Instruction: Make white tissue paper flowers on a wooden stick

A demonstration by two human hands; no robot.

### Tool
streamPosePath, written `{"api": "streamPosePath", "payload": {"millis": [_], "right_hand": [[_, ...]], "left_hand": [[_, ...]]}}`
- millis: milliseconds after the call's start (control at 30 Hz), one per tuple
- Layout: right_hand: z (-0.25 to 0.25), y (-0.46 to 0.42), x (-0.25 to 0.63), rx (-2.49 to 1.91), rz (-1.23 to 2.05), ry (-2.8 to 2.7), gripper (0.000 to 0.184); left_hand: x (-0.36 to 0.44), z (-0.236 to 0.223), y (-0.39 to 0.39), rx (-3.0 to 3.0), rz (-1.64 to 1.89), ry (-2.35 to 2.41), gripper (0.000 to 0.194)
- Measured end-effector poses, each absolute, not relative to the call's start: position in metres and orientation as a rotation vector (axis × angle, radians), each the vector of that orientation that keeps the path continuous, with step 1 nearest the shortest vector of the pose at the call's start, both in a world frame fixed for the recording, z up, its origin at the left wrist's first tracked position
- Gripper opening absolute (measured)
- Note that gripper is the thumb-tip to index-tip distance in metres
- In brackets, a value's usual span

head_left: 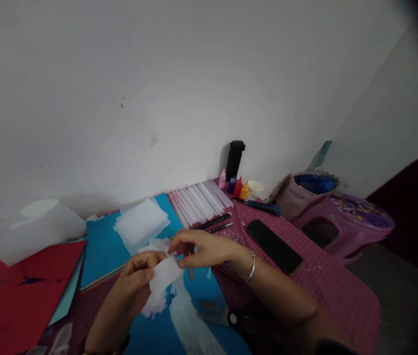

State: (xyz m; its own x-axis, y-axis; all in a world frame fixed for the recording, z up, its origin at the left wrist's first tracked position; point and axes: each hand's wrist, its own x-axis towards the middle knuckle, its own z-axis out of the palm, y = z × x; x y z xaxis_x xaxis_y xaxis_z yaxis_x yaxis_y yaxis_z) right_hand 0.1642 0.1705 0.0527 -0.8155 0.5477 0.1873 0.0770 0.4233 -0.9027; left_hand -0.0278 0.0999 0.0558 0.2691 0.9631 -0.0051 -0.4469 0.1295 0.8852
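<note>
My left hand (134,276) pinches a small white piece of thin paper (165,273) by its left edge. On the paper's upper right, the thumb and index finger of my right hand (203,249) close on its edge. Beneath the held piece lies white paper with purple-tinged, ruffled edges (153,306). A long white paper strip (190,320) runs down over the blue sheet (142,335). Scissors with dark handles (233,318) rest to the right of the strip. Just beyond my hands is a stack of white paper sheets (142,222).
White strips (197,202) lie in a row near the wall, beside pens (214,221). Small paint bottles (237,187), a black flask (234,160), a cutter (264,207) and a phone (273,246) are at right. A red sheet (27,296) and paper roll (42,227) occupy the left.
</note>
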Motion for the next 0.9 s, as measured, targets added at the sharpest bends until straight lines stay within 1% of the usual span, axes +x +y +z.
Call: {"api": "streamPosePath", "payload": {"millis": [100, 200, 267, 333, 433, 500, 600, 667, 767, 833, 900], "right_hand": [[0.049, 0.170, 0.162, -0.471, 1.335, -2.242, 0.041], [0.047, 0.170, 0.161, -0.291, 1.460, -2.267, 0.062], [0.046, 0.169, 0.158, -0.226, 1.497, -2.297, 0.076], [0.043, 0.166, 0.153, -0.294, 1.456, -2.300, 0.083], [0.037, 0.162, 0.146, -0.480, 1.440, -2.258, 0.076], [0.034, 0.162, 0.142, -0.513, 1.555, -2.191, 0.069], [0.032, 0.163, 0.139, -0.505, 1.755, -2.061, 0.048], [0.031, 0.164, 0.138, -0.562, 1.816, -2.006, 0.035], [0.029, 0.166, 0.137, -0.630, 1.884, -1.904, 0.023], [0.026, 0.168, 0.136, -0.611, 1.933, -1.814, 0.018], [0.022, 0.170, 0.136, -0.573, 1.955, -1.760, 0.019]], "left_hand": [[-0.029, 0.060, 0.099, 0.815, 1.127, 0.732, 0.022], [-0.032, 0.061, 0.099, 0.693, 1.079, 0.766, 0.019], [-0.034, 0.059, 0.100, 0.600, 1.109, 0.806, 0.014], [-0.035, 0.057, 0.102, 0.499, 1.169, 0.847, 0.010], [-0.036, 0.054, 0.108, 0.354, 1.260, 0.866, 0.007], [-0.036, 0.053, 0.113, 0.289, 1.308, 0.880, 0.004], [-0.035, 0.052, 0.119, 0.266, 1.357, 0.925, 0.004], [-0.032, 0.052, 0.119, 0.345, 1.363, 0.929, 0.003], [-0.027, 0.051, 0.113, 0.679, 1.369, 1.012, 0.005], [-0.022, 0.050, 0.109, 1.026, 1.348, 1.165, 0.012], [-0.017, 0.048, 0.105, 1.416, 1.304, 1.345, 0.023]]}}
